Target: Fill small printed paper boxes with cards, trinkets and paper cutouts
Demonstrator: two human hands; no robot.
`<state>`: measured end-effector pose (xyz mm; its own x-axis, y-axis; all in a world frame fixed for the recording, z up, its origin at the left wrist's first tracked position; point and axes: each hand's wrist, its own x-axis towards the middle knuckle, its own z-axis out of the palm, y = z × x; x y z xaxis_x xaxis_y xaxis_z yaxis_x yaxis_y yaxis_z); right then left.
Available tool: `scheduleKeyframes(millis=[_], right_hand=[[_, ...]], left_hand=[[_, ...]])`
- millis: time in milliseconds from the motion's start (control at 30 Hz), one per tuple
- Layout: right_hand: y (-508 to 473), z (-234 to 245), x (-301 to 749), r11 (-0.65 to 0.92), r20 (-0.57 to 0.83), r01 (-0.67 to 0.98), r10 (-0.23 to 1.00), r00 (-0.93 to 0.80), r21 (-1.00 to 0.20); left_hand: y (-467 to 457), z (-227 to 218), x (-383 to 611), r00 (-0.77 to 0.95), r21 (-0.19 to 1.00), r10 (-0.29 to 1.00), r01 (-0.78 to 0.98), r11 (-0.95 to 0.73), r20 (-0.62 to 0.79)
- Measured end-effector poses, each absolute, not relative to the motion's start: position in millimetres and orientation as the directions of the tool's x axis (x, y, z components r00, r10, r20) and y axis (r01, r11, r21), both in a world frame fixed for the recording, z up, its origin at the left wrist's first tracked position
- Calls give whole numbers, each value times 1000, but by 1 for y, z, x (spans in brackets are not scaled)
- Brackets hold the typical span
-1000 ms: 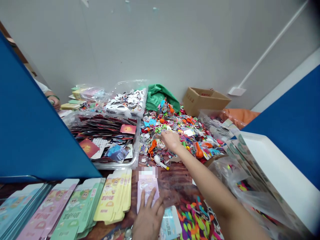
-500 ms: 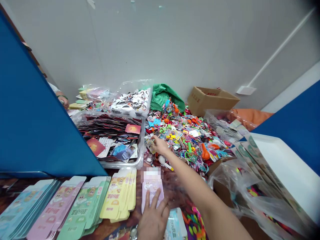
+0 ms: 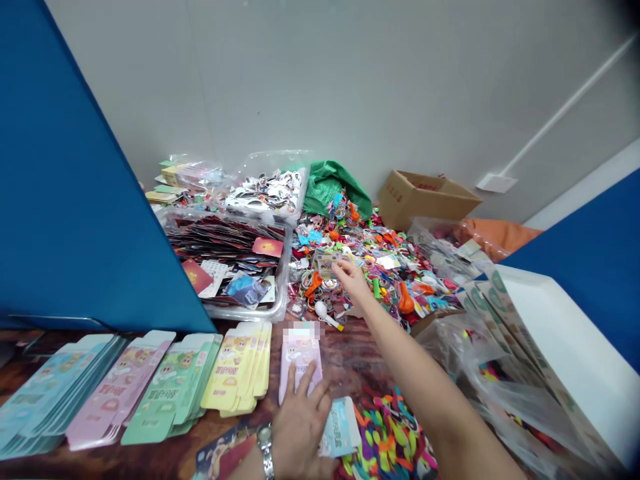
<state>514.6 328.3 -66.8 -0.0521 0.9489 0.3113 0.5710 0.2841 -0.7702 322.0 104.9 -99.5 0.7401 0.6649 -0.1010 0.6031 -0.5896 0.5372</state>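
My left hand (image 3: 303, 413), with a watch (image 3: 266, 445) on its wrist, lies with spread fingers on a flat lilac carton (image 3: 301, 353). Beside it, partly under the hand, is a light blue carton (image 3: 341, 427). My right hand (image 3: 353, 279) reaches over a heap of small colourful trinkets (image 3: 370, 243). Its fingers pinch a small clear packet with yellowish print (image 3: 327, 262); its contents are too small to make out. A white spoon-shaped piece with a yellow end (image 3: 327, 315) lies at the near edge of the heap.
Blue (image 3: 60, 387), pink (image 3: 123, 387), green (image 3: 173, 383) and yellow (image 3: 239, 367) flat cartons lie fanned at left. Behind them stands a clear tub of cards (image 3: 283, 293). A blue partition (image 3: 100, 220) rises at left. Bright small pieces (image 3: 387, 437) lie in front; plastic bags (image 3: 465, 360) sit at right.
My right hand has moved right over the heap, with the packet still in its fingers. My left hand stays on the lilac carton. The view has shifted slightly, showing more of the bright pieces.
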Motion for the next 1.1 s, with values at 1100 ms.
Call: scheduleKeyframes(millis=[1100], right_hand=[[256,-70,521,221,135,739,975,-175,-636]], left_hand=[[101,-97,326,694,469,705,675,-569,-145]])
